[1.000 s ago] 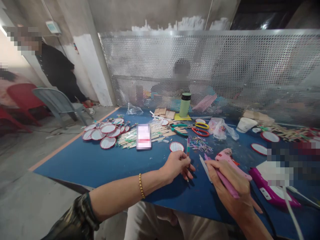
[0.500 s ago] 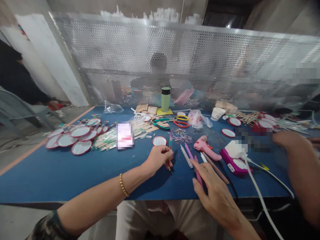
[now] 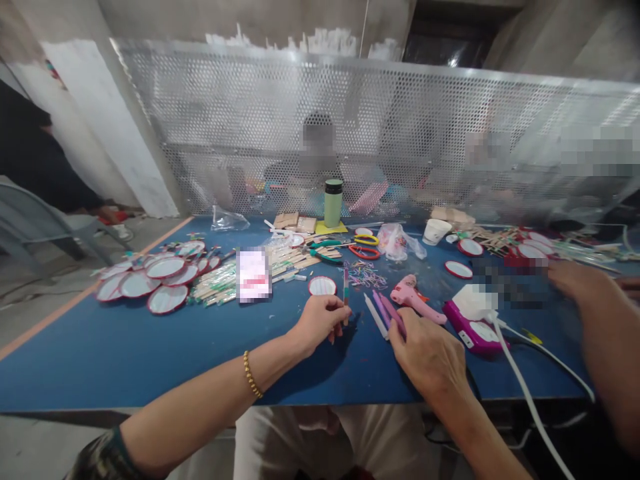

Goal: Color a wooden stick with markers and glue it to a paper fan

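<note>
My left hand (image 3: pixel 323 319) pinches a thin stick (image 3: pixel 345 287) with coloured bands, which stands nearly upright just right of a round white disc (image 3: pixel 323 286) with a red rim. To the right, my right hand (image 3: pixel 430 350) has its fingers closed round a dark pink pen (image 3: pixel 395 313). A purple pen (image 3: pixel 383 309) and a whitish pen (image 3: pixel 375 316) lie side by side at its left. Beyond that hand is a pink glue gun (image 3: pixel 416 299). The lower part of the stick is hidden by my left fingers.
Rimmed discs (image 3: pixel 141 283) pile up at the left, beside wrapped sticks (image 3: pixel 215 285). Pliers (image 3: pixel 365 251), clips (image 3: pixel 367 273) and a green bottle (image 3: pixel 333 204) lie farther back. A magenta power strip (image 3: pixel 473 328) with cables is at the right, near another person's arm (image 3: pixel 600 333).
My right hand has closed round the dark pink pen, and the pen has moved up and left, beside the purple one. My left hand still holds the stick. The view has shifted slightly.
</note>
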Available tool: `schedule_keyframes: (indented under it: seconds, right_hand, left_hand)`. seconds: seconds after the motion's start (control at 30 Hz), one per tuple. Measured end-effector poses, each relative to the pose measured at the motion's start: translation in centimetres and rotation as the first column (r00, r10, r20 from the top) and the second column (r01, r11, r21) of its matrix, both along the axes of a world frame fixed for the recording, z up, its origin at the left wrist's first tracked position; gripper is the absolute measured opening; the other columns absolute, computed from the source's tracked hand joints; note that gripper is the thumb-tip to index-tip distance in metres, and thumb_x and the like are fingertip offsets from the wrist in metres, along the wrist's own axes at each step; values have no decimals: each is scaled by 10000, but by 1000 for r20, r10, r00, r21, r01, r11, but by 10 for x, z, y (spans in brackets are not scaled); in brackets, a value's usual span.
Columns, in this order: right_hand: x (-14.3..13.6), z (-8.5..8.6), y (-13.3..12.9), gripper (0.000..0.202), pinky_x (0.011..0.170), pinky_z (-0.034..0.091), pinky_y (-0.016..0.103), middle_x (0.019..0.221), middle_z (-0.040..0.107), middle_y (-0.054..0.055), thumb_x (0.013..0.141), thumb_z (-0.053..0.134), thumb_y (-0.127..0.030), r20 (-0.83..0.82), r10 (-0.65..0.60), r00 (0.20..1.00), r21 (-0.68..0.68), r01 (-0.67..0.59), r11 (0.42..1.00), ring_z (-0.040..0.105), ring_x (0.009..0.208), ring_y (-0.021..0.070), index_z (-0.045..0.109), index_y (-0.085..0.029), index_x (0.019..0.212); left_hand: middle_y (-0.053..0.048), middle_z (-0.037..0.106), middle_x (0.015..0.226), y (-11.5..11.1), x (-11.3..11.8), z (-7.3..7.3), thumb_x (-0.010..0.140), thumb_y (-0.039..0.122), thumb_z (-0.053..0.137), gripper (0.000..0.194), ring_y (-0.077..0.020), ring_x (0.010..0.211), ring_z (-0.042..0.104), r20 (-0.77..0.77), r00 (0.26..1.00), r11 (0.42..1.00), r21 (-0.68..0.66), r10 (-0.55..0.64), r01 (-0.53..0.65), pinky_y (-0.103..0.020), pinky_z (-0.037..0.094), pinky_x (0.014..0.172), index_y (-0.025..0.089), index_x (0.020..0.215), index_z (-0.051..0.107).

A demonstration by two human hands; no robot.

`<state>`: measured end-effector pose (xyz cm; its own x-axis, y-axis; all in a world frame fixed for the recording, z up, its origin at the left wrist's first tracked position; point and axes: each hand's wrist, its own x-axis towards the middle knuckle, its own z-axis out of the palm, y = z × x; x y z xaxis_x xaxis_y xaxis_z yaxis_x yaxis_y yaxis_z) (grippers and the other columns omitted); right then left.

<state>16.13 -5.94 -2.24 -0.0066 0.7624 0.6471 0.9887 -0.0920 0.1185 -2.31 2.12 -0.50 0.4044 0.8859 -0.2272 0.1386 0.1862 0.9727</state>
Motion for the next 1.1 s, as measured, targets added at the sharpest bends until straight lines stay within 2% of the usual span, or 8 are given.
schedule_keyframes:
  seconds: [0.13,0.27,0.43,0.53,0.63,0.8,0.93,1.1]
  right_hand:
    - [-3,-1,-1,168,466,166,267,506,598,20,873,573,-188,39,-96,995,-117,100,988,570,421,151,566,-184,705]
    - [-5,-2,1,153,451,142,265,587,651,42,897,566,-169,67,-130,989,-195,141,971,587,423,150,581,-166,746]
    - [-3,1,-2,168,440,161,274,639,677,63,903,601,-232,138,-90,986,-111,105,988,604,462,161,613,-163,750]
    - [-3,4,-12,244,464,236,285,613,650,39,950,538,-268,147,-49,988,47,43,998,587,477,149,611,-183,733]
    - [-10,6,-27,313,556,340,287,601,623,20,1011,466,-245,101,107,989,161,-122,979,586,528,146,623,-187,746]
    - [-25,-1,-47,352,583,337,299,606,591,10,1045,399,-173,-68,360,930,127,-350,928,569,558,149,642,-185,790]
    - [-23,-7,-53,350,600,343,297,604,564,5,1047,409,-162,-90,420,903,135,-407,903,559,582,151,634,-185,779]
    - [-18,-11,-56,329,610,348,304,604,541,3,1033,441,-138,-114,483,868,149,-465,872,530,587,157,615,-183,757]
  left_hand:
    - [67,477,392,-1,-1,0,858,101,595,314,-41,305,428,-48,999,1000,6,-23,24,-124,332,297,144,551,542]
    - [61,509,426,0,0,0,834,82,599,273,-52,333,471,-78,997,1000,20,-22,24,-133,349,313,143,575,536]
    - [67,566,481,1,0,-4,788,37,609,184,-72,342,496,-100,995,1000,29,-8,11,-146,350,316,166,724,493]
    - [92,565,485,2,0,-7,778,46,620,220,-95,335,503,-119,993,998,55,-6,13,-157,341,313,190,846,468]
    - [101,574,523,1,-1,-8,780,71,608,209,-95,334,497,-185,983,988,146,-18,46,-166,329,329,197,906,498]
    - [54,599,550,0,2,-5,782,126,612,72,-82,420,501,-367,930,932,329,-20,150,-200,371,461,167,748,661]
    - [21,650,586,3,4,-3,743,132,651,74,-134,595,594,-438,899,895,403,3,193,-223,416,579,173,690,683]
    - [21,661,592,4,4,-5,770,133,631,62,-124,547,561,-456,890,899,392,5,196,-216,381,534,173,734,662]
